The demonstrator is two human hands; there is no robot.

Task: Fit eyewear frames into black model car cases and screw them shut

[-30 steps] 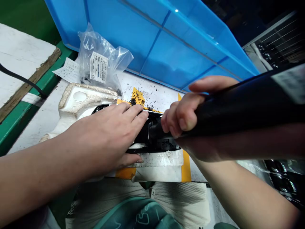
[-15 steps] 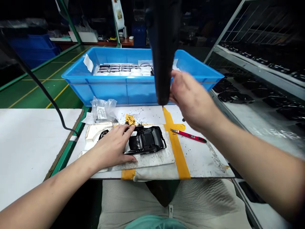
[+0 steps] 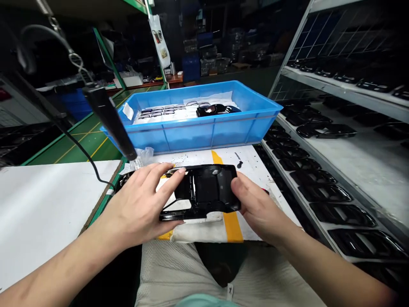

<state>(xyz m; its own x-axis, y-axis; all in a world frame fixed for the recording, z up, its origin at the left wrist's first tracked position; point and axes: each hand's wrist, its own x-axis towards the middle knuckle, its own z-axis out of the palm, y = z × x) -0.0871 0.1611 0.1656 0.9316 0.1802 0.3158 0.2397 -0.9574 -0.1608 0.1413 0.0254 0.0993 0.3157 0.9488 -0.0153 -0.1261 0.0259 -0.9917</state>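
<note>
A glossy black plastic housing (image 3: pixel 204 189) is held between both hands just above the white pad (image 3: pixel 198 228) at the front of the bench. My left hand (image 3: pixel 143 204) grips its left end, fingers over the top and thumb under the near edge. My right hand (image 3: pixel 255 209) clasps its right end. A black power screwdriver (image 3: pixel 110 121) hangs on a cable at the left, free of either hand.
A blue bin (image 3: pixel 204 128) with rows of black parts stands behind the pad. A wire rack (image 3: pixel 319 170) at the right carries several more black housings. Yellow tape (image 3: pixel 230 219) crosses the bench. A white board (image 3: pixel 41 200) lies at the left.
My right hand has let go of the screwdriver, which swung off to the left, and has taken the housing's right end. Both hands have lifted the housing off the pad.
</note>
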